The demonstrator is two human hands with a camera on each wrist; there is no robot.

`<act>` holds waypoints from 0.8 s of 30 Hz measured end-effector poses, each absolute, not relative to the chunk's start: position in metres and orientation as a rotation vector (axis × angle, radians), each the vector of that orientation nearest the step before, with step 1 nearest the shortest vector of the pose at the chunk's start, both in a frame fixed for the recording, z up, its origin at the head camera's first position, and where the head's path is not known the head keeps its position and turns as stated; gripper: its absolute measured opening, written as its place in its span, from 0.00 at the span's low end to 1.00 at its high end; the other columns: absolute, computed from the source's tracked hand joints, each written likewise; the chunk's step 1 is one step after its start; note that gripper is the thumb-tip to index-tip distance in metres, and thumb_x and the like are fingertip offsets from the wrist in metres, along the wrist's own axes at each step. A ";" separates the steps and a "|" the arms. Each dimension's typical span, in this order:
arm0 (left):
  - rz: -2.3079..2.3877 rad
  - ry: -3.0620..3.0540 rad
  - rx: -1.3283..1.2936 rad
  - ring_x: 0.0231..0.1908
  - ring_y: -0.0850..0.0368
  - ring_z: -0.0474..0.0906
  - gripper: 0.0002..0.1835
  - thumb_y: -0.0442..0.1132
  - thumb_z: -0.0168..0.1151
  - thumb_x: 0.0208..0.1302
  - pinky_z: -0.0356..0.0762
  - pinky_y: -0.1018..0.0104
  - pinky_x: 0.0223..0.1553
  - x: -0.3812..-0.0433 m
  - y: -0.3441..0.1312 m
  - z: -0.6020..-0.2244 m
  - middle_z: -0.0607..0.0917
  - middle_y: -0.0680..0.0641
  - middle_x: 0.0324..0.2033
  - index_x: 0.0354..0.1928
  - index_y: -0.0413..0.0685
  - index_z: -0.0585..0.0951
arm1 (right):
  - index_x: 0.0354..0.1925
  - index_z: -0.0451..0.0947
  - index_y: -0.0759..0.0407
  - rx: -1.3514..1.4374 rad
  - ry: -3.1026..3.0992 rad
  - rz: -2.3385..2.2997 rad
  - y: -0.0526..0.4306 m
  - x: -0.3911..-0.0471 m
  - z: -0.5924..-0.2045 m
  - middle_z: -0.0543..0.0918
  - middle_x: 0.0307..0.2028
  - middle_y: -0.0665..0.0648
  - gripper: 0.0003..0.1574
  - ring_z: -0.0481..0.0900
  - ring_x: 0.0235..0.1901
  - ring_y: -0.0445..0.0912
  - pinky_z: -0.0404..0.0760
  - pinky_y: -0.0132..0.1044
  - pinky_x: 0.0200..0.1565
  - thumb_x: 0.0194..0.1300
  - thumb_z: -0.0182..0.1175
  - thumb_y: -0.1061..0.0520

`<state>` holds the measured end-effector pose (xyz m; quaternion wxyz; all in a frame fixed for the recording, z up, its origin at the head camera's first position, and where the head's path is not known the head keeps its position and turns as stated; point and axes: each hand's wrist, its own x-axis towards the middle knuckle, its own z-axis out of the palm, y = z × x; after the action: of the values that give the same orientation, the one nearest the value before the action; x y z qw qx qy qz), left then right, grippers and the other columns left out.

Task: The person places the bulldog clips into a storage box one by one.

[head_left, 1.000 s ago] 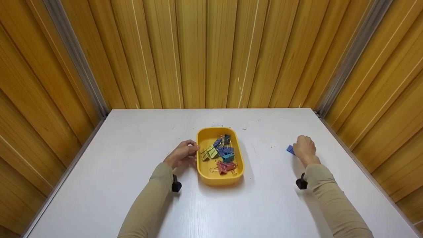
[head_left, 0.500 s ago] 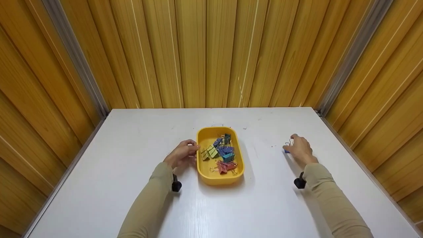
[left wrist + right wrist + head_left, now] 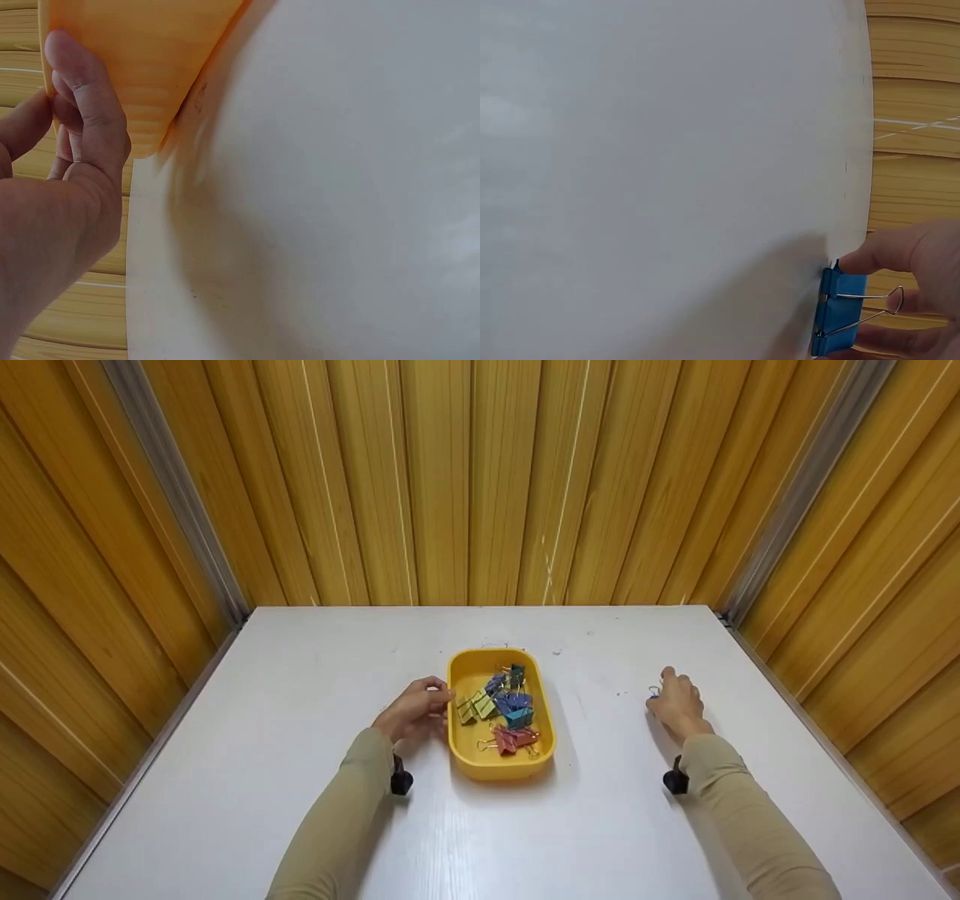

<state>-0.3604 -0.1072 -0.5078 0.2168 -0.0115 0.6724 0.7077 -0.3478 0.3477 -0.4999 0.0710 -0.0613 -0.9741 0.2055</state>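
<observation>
A yellow plastic box point(image 3: 465, 763) stands mid-table with several binder clips point(image 3: 514, 703) inside, coloured blue, green, teal, yellow and red. My left hand point(image 3: 415, 706) pinches the left rim; in the left wrist view its fingers point(image 3: 86, 90) lie along the outer wall of the box. Over at the right, my right hand point(image 3: 679, 705) holds a blue binder clip point(image 3: 845, 311) between thumb and fingers, low at the table. Its two wire handles point toward the palm in the right wrist view. Seen from the head, the hand covers most of this clip.
The white table point(image 3: 300, 780) carries a few small dark marks near its back edge. Wood-patterned panels point(image 3: 487, 480) close off the back and both sides, with grey metal posts point(image 3: 802, 495) at the corners.
The right hand has turned and spread around the blue clip, then closed its thumb and fingers on it, shifting slightly left. The left hand and box have stayed in place.
</observation>
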 end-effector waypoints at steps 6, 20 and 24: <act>1.957 1.878 -0.037 0.26 0.58 0.78 0.09 0.36 0.59 0.66 0.78 0.66 0.30 -0.361 -0.107 -0.509 0.82 0.44 0.31 0.42 0.46 0.69 | 0.62 0.60 0.72 -0.161 -2.922 0.651 0.345 -0.347 -0.493 0.71 0.52 0.77 0.36 0.72 0.51 0.72 0.74 0.61 0.49 0.57 0.57 0.60; 1.938 1.904 -0.023 0.27 0.58 0.76 0.07 0.35 0.58 0.67 0.76 0.67 0.29 -0.361 -0.107 -0.507 0.81 0.46 0.30 0.42 0.45 0.70 | 0.64 0.60 0.70 -0.078 -2.898 0.698 0.319 -0.347 -0.461 0.71 0.52 0.74 0.38 0.74 0.47 0.63 0.75 0.57 0.50 0.58 0.60 0.59; 1.943 1.888 -0.018 0.27 0.58 0.77 0.07 0.35 0.58 0.67 0.77 0.67 0.29 -0.360 -0.106 -0.506 0.81 0.47 0.29 0.41 0.45 0.69 | 0.64 0.60 0.69 -0.044 -2.890 0.700 0.310 -0.346 -0.453 0.71 0.52 0.74 0.39 0.73 0.46 0.62 0.76 0.56 0.49 0.58 0.61 0.60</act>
<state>-0.3600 -0.1062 -0.5061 0.2143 -0.0064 0.6807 0.7005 -0.3457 0.3098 -0.4525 0.0836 -0.0148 -0.9684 0.2347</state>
